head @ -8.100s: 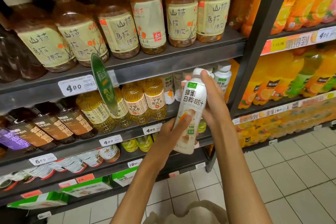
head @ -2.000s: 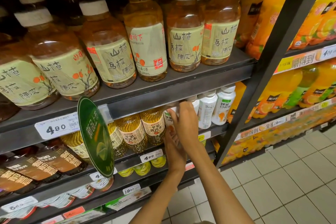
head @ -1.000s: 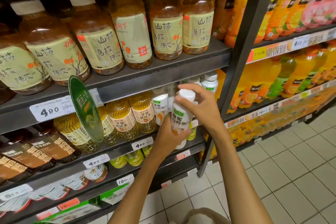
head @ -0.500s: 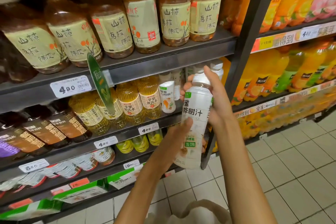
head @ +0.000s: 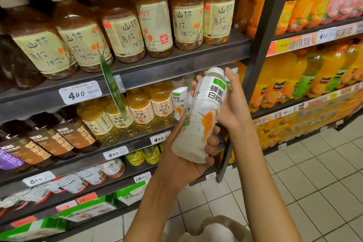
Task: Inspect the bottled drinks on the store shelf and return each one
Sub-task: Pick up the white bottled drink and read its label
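A white bottled drink (head: 202, 116) with black characters and an orange honeycomb picture is held tilted in front of the middle shelf, cap up and to the right. My left hand (head: 184, 161) cups its base from below, fingers curled round the bottom. My right hand (head: 233, 104) grips the upper part near the white cap. Another white bottle of the same kind (head: 179, 102) stands on the middle shelf just behind, beside the yellow drinks.
The upper shelf (head: 176, 65) carries large amber tea bottles (head: 121, 27). Yellow bottles (head: 141, 110) and brown bottles (head: 49, 139) fill the middle shelf. A green round tag (head: 114, 88) sticks out. A dark upright post (head: 263, 45) separates orange juice bottles (head: 284, 84) at right. Tiled floor lies below.
The white bottle came off the middle shelf and has been turned in both hands, now tilted with the honeycomb side facing me. My left hand moved under its base.
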